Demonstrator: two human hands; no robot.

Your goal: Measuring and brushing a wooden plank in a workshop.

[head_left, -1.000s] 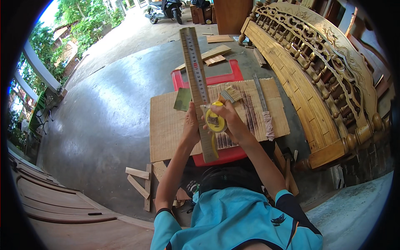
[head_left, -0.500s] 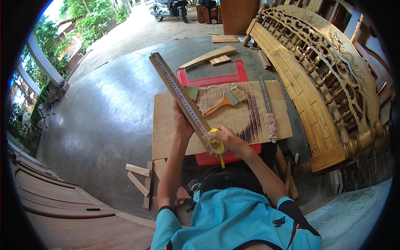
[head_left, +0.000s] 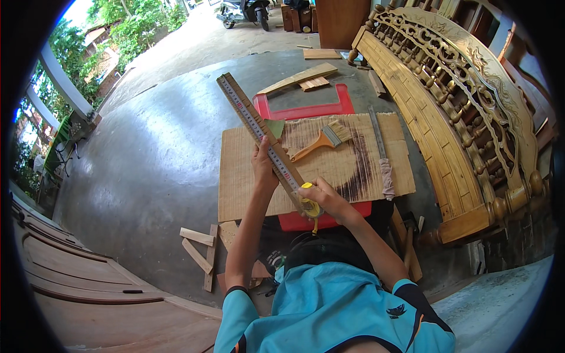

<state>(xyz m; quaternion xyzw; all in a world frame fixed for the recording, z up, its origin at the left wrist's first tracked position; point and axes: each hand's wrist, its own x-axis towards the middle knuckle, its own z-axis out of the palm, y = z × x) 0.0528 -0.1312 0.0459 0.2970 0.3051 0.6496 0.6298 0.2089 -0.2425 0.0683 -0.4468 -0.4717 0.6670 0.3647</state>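
Wood strip (head_left: 287, 163) is in L hand (head_left: 264, 165), fingers clamped round its middle; prob. light, stiff, not slippery, best held by edges there. Long way slants: far end ahead-left of L fingers, near end by R hand (head_left: 327, 199), fingers clamped on tape measure (head_left: 311, 205). Brush (head_left: 319, 145) right of L fingers.

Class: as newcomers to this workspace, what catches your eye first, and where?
The big carved wooden furniture along the right side probably stands out first. At centre, the left hand holds a wooden strip with a measuring tape along it, and the right hand grips the yellow tape case.
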